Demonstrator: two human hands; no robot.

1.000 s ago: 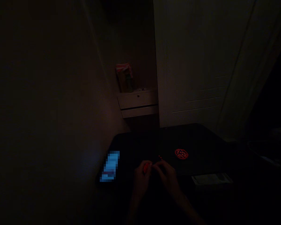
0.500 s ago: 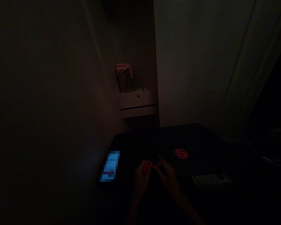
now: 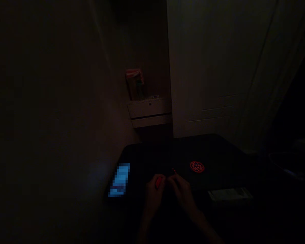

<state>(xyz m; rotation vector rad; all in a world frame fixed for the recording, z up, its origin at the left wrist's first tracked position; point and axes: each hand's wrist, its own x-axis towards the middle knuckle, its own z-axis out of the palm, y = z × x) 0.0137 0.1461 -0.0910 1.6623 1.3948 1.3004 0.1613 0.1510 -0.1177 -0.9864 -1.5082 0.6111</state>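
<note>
Low in the middle of the dark head view, my left hand (image 3: 154, 195) is closed around a small red object (image 3: 159, 182); its kind is too dark to make out. Just to the right, my right hand (image 3: 181, 189) has its fingers drawn together in a pinch, and whatever may be between them is hidden in the dark. A narrow gap separates the fingertips of the two hands. Several tiny red dots, like beads (image 3: 174, 170), lie in a short row by the right fingertips. Farther right rests a round red dish-like piece (image 3: 197, 167) with small red bits in it.
The dark tabletop (image 3: 193, 144) carries a glowing, blurred-out screen (image 3: 119, 180) at left and a pale flat box (image 3: 230, 194) at right. Behind stand a drawer unit (image 3: 151, 110) with a red-topped package (image 3: 134, 84) and a light panelled door (image 3: 208, 67).
My right fingertips have drawn slightly away from the left hand, opening a small gap. The left hand stays in place with the red object. The room looks a little dimmer.
</note>
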